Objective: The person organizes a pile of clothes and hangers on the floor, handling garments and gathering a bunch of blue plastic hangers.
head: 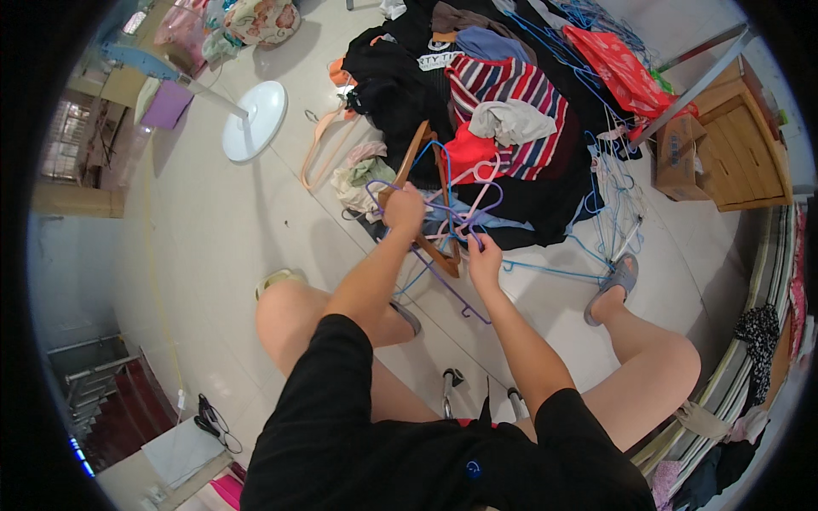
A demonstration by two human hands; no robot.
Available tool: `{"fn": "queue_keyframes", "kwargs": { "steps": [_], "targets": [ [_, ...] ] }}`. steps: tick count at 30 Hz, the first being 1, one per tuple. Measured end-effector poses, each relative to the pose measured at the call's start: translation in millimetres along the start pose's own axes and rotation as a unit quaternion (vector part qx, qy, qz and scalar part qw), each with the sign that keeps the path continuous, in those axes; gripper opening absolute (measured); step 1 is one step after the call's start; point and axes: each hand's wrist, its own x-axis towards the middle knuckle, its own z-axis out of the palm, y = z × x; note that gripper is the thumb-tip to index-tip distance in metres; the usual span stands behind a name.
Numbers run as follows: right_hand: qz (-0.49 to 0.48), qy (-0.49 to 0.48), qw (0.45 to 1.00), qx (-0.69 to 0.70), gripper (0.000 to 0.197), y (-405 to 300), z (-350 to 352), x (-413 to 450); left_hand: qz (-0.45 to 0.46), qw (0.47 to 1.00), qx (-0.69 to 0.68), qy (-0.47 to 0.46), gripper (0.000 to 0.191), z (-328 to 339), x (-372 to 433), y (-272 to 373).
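Note:
In front of me, my left hand [404, 209] is closed around several clothes hangers, among them a brown wooden hanger [409, 153] and a purple one [450, 289]. Blue and pink hangers overlap them. My right hand [484, 255] pinches a purple hanger close to its hook. Beyond both hands a pile of clothes lies on the floor: a striped knit garment [543, 128], a red garment [463, 153], a light grey cloth [511, 121] and black garments [390, 89]. Left of the pile rests a peach-coloured hanger [313, 160].
Several wire hangers [617, 204] stand bunched at the pile's right, by a cardboard box [680, 156] and a wooden cabinet [744, 147]. A fan's round white base [255, 121] stands at the upper left. A striped bed cover [748, 268] edges the right side.

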Motion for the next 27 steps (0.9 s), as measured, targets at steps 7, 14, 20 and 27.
{"fn": "queue_keyframes", "kwargs": {
  "steps": [7,14,20,27],
  "targets": [
    [-0.004,-0.056,0.998,-0.020,0.025,11,53,37,0.057,0.972,0.216,-0.070,0.038,-73,125,-36],
    [0.044,0.015,0.965,-0.257,0.065,21,83,35,0.047,0.979,0.196,-0.041,0.029,-43,213,-88],
    [0.091,-0.091,0.973,-0.190,0.100,46,80,53,0.084,0.983,0.160,0.023,0.058,-13,260,-133],
    [0.104,-0.040,0.990,-0.087,0.103,92,70,84,-0.021,0.976,0.187,-0.111,0.066,-7,259,-96]
  ]
}}
